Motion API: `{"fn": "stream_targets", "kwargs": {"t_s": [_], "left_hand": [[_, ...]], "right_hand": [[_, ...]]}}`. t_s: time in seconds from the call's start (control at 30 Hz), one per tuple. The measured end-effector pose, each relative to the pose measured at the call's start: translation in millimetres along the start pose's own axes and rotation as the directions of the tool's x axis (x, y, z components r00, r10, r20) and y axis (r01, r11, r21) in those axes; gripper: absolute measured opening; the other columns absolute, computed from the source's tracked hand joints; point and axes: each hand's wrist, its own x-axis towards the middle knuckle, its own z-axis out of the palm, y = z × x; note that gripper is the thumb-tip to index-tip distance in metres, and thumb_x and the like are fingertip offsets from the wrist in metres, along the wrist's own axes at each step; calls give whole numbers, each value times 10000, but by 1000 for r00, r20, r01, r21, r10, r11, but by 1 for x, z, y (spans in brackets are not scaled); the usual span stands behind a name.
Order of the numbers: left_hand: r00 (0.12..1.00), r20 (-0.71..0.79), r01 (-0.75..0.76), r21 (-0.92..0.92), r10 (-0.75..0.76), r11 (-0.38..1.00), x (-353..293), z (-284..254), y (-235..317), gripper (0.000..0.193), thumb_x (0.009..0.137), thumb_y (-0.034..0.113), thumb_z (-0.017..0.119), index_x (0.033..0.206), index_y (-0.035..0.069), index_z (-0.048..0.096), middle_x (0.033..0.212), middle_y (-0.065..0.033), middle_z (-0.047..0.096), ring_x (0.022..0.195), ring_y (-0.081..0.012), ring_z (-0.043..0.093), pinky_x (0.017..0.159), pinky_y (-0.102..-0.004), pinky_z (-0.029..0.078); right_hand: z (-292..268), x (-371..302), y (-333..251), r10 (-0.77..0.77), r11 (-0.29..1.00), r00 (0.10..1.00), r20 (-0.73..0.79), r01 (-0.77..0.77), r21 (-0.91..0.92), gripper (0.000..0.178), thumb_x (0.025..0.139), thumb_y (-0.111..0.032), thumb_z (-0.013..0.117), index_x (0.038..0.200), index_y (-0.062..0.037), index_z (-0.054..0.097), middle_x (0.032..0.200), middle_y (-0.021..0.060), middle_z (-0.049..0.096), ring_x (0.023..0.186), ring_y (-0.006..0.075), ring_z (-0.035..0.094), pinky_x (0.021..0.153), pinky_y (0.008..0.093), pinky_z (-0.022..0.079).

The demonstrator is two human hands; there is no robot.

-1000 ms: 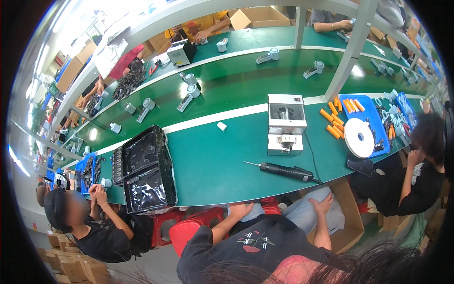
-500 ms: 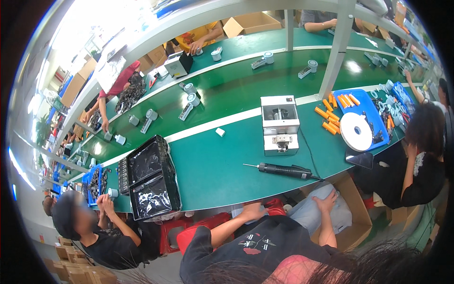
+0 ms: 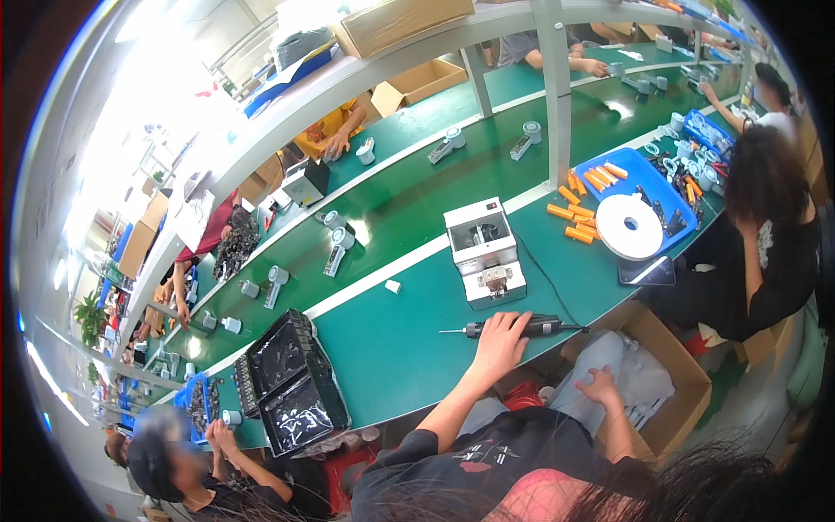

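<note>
A black electric screwdriver (image 3: 544, 325) lies along the near edge of the green table, its thin bit toward the left. My left hand (image 3: 502, 341) is over its body with the fingers closed around it. Lower down and to the right, my right hand (image 3: 598, 384) has its fingers apart and holds nothing that I can see. It is beside pale plastic bags (image 3: 639, 383) in an open cardboard box (image 3: 683, 398). Just beyond the screwdriver stands a white screw feeder (image 3: 487, 252) with an open top.
At left lies an open black case (image 3: 300, 383). A small white block (image 3: 393, 285) sits mid-table. To the right are orange cylinders (image 3: 570, 211), a blue tray (image 3: 639, 165), a white reel (image 3: 628, 228) and a dark tablet-like panel (image 3: 648, 271). Co-workers sit on both sides; grey-blue devices (image 3: 341, 244) line the belt.
My left hand has come up from my lap onto the screwdriver. My right hand has lifted off the plastic bag and its fingers have spread. The whole view has shifted and tilted.
</note>
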Motion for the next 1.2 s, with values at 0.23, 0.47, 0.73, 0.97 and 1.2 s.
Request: {"fn": "stream_targets", "kwargs": {"t_s": [0.23, 0.47, 0.73, 0.97, 1.2], "left_hand": [[987, 99, -140, 103, 130, 985, 12, -9, -3, 573, 740, 119, 730, 1269, 22, 531, 1078, -144, 614, 1001, -320, 559, 885, -413, 469], [986, 141, -63, -148, 84, 987, 6, -70, 25, 574, 813, 252, 736, 1275, -16, 527, 979, -177, 637, 899, -354, 604, 784, -433, 505], [924, -340, 133, -137, -172, 982, 34, -142, -123, 145, 779, 90, 747, 899, 15, 713, 788, -112, 696, 708, -178, 671, 685, -315, 538], [707, -513, 706, 549, -486, 448, 15, -199, -377, 597, 751, 348, 734, 1229, 33, 566, 1230, -225, 550, 1155, -399, 515, 967, -471, 453], [672, -288, 712, 504, -682, 489, 24, -202, -399, 315, 852, 294, 660, 1031, 35, 667, 1090, -213, 656, 1009, -405, 645, 842, -506, 528]], "right_hand": [[-45, -46, -107, -601, 272, 792, -110, 332, 903, 347, 984, -155, 575, 1275, 27, 529, 1106, 145, 671, 989, 178, 647, 890, 314, 514], [-46, -60, -197, -523, -277, 717, -461, 369, 887, 558, 1031, -325, 482, 1469, -28, 307, 1292, 75, 520, 1134, 158, 560, 956, 314, 478], [-54, -26, -232, -179, -416, 953, -244, 152, 896, 540, 997, -603, 347, 1214, -119, 449, 818, 40, 532, 687, 140, 546, 600, 317, 501], [-62, -13, -229, -194, -498, 955, -225, 102, 861, 507, 981, -609, 393, 1147, -137, 469, 849, 51, 569, 656, 137, 508, 540, 303, 455], [-61, -9, -212, -316, -556, 919, -236, 22, 831, 497, 975, -599, 410, 1135, -141, 515, 879, 60, 578, 641, 140, 512, 508, 300, 433]]}}
